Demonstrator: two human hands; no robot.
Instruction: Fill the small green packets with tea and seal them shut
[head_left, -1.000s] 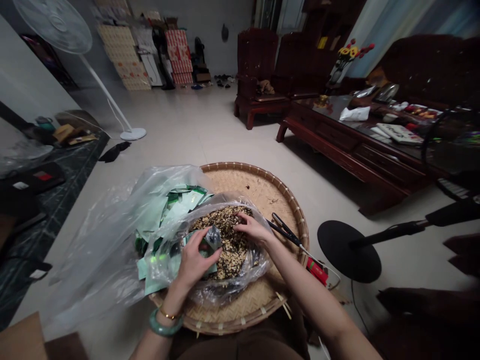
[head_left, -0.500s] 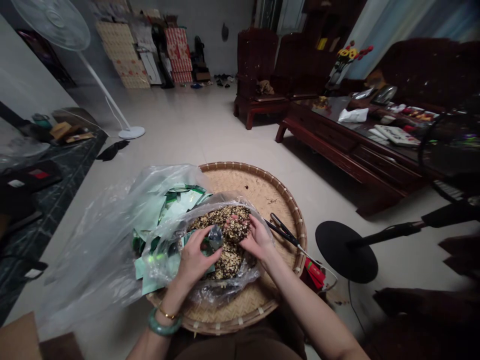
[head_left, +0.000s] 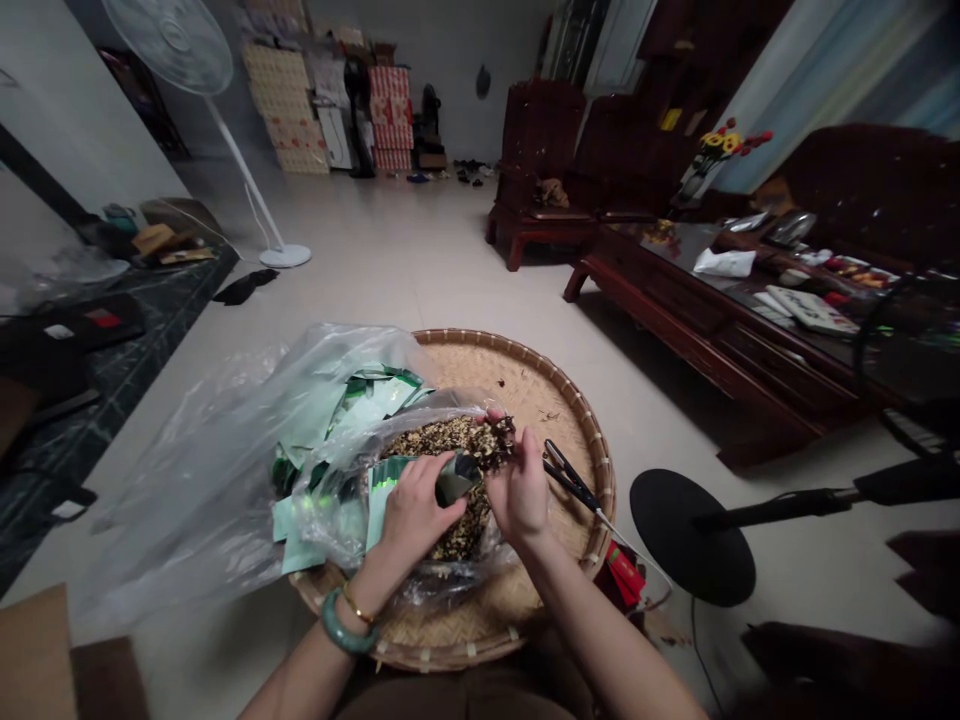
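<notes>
My left hand is closed around a light green foil packet, its silvery mouth turned toward my right hand. A handful of dry, dark-and-pale loose mix rests in the cupped fingers of my right hand, right beside the packet's mouth. Below both hands lies more of the mix in an open clear plastic bag. This bag sits on a round woven bamboo tray. To the left, a larger clear bag holds several green packets.
A black clamp tool like a hair straightener, with a white cord, lies on the tray's right side. Red packets are beside the tray. A black round stand base stands farther right. A dark wooden table and white fan are beyond.
My right hand has scooped up mix from the bag and lifted it to the packet's mouth. My left hand has tilted the packet toward it. The camera view has shifted slightly.
</notes>
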